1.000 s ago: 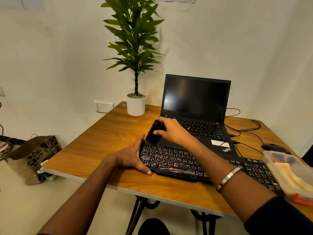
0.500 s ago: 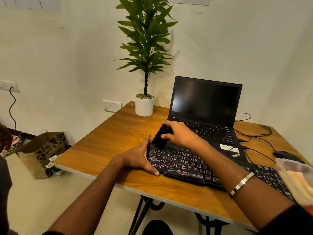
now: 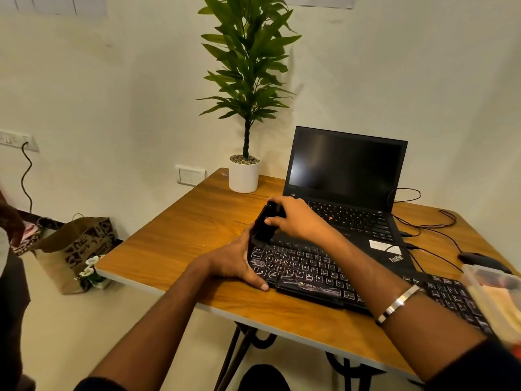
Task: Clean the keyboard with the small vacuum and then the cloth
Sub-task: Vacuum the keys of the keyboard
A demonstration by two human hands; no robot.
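A black keyboard [image 3: 307,273] lies across the near part of the wooden table [image 3: 180,241]. My right hand [image 3: 298,218] grips a small black vacuum [image 3: 263,225], whose lower end sits on the keyboard's far left corner. My left hand [image 3: 234,262] holds the keyboard's left end, thumb along the front edge. The cloth cannot be made out; a blurred clear box [image 3: 496,300] at the right edge holds something pale.
An open black laptop [image 3: 346,176] stands behind the keyboard with cables [image 3: 428,224] and a mouse [image 3: 479,259] to its right. A potted plant [image 3: 244,173] sits at the table's far corner. A paper bag [image 3: 76,249] stands on the floor at left.
The view has swung left, so the table sits further right in frame. Both hands hold their places on the vacuum and keyboard's left end.
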